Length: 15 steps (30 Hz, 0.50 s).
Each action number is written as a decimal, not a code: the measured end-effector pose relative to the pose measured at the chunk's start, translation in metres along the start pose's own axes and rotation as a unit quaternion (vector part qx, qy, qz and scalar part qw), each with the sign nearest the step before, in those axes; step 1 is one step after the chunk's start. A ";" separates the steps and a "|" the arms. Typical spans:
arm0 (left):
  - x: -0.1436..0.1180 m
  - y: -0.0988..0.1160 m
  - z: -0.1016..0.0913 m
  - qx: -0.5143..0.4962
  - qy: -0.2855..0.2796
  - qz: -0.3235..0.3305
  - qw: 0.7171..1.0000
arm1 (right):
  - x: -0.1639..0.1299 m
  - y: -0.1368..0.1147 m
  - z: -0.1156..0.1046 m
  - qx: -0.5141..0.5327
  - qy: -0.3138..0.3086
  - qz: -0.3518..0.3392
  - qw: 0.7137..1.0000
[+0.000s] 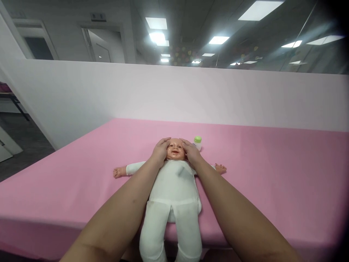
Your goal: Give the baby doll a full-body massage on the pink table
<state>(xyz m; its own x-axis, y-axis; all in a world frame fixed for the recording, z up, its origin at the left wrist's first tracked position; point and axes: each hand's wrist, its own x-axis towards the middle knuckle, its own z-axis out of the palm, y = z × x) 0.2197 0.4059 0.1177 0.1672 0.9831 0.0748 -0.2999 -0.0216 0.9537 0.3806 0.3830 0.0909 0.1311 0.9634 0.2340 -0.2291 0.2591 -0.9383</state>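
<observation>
Clock refs below were centred on the doll's head, as seen from the head camera.

Doll [176, 183] lay on its back, face up, on the pink-covered table [272, 174], head [176, 151] away from the wearer. Body ran to 6 o'clock, in a white suit with a greyish patch on the chest. Legs went past the table's near edge, lower ends out of frame. Doll's arms were spread wide: one bare doll hand [119, 172] between 8 and 9, the other [220, 168] between 3 and 4.

Left hand [161, 150]: at 9 o'clock, open and lightly cupped, fingers laid along that side of the head. Right hand [191, 151]: at 3 o'clock, same pose, mirrored. Head sat between the two, neither hand made into a fist. Left forearm [122, 202] came in from 7, right forearm [231, 200] from 5, each crossing in front of one doll arm.

Small container [198, 140], green lid, whitish body, stood just short of 3 o'clock, beyond the right hand. Partly covered by it, so couldn't tell if they touched.

Background: white partition [191, 94] at 12 along the table's far edge, lit ceiling panels [156, 23] above it, doorway [105, 43] up around 11.
</observation>
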 end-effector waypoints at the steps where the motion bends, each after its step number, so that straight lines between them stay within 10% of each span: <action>1: -0.001 0.001 0.001 -0.004 0.000 -0.001 1.000 | 0.000 0.000 0.000 -0.001 -0.003 -0.002 1.000; 15: -0.008 0.006 -0.003 -0.001 -0.052 0.003 0.999 | -0.010 -0.012 0.003 -0.145 0.008 -0.044 0.988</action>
<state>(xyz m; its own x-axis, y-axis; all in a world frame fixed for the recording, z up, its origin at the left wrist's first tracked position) 0.2137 0.3984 0.1216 0.2630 0.9585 0.1100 -0.3021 -0.0264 0.9529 0.3795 0.3702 0.1000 0.1542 0.9363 0.3155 0.0700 0.3082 -0.9487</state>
